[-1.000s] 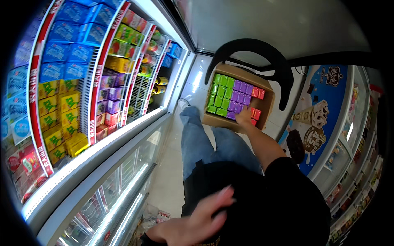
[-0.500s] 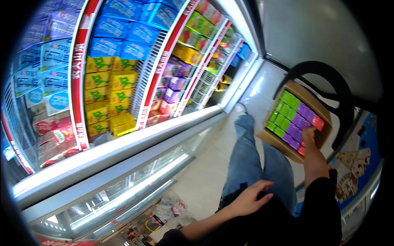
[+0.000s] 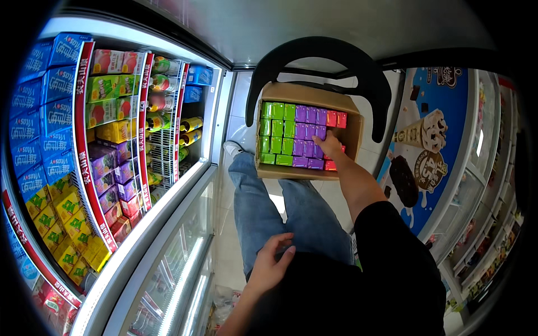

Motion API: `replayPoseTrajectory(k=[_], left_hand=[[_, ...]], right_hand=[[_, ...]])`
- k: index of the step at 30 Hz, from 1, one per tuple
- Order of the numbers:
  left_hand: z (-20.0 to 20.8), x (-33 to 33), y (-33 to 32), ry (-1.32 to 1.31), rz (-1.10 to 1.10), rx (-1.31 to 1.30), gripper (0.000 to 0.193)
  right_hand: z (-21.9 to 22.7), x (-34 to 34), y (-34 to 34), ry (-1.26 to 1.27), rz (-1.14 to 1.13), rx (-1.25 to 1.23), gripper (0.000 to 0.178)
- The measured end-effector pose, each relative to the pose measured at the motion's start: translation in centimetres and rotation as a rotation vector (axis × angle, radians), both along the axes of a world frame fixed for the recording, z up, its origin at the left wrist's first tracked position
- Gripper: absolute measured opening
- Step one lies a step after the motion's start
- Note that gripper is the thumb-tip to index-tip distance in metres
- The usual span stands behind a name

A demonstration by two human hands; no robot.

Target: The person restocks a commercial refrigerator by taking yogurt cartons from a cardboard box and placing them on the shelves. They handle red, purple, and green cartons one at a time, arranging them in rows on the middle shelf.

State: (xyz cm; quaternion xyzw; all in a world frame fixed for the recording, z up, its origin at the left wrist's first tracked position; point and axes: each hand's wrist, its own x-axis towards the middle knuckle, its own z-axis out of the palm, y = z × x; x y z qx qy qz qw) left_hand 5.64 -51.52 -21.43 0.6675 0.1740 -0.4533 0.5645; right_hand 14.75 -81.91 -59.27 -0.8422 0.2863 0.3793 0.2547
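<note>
A cardboard box (image 3: 307, 92) stands in front of me, filled with rows of small drink cartons. Green cartons (image 3: 277, 129) fill its left side, purple cartons (image 3: 305, 115) the middle, and a few red cartons (image 3: 336, 119) lie toward the right. My right hand (image 3: 332, 145) reaches into the box where purple meets red. Its fingers close on a carton there; the hand hides which colour it is. My left hand (image 3: 272, 263) hovers over my lap, empty, with the thumb apart from loosely bent fingers.
The box sits within a black curved chair frame (image 3: 319, 47). At left is a lit fridge whose shelves hold blue drink packs (image 3: 59, 95), yellow cartons (image 3: 67, 207) and bottles. An open glass door (image 3: 179, 269) lies alongside. A blue ice-cream freezer panel (image 3: 431, 140) is at right.
My view has turned right, so the box now appears nearer the middle and the fridge farther left. My right hand stays in the box among the cartons; my left remains empty near my lap.
</note>
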Motion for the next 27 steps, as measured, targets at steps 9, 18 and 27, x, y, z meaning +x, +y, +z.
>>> replayPoseTrajectory(k=[9, 18, 27], left_hand=[[-0.3, 0.7, -0.1, -0.033, -0.057, 0.004, 0.034], [-0.1, 1.9, 0.7, -0.188, -0.088, 0.079, 0.035], [-1.6, 3.2, -0.3, -0.257, -0.111, 0.072, 0.034]], right_hand=[[-0.1, -0.8, -0.2, -0.124, -0.098, -0.018, 0.062], [13.1, -0.5, 2.2, -0.275, -0.215, -0.110, 0.052], [13.3, -4.6, 2.9, -0.505, -0.262, -0.197, 0.045]])
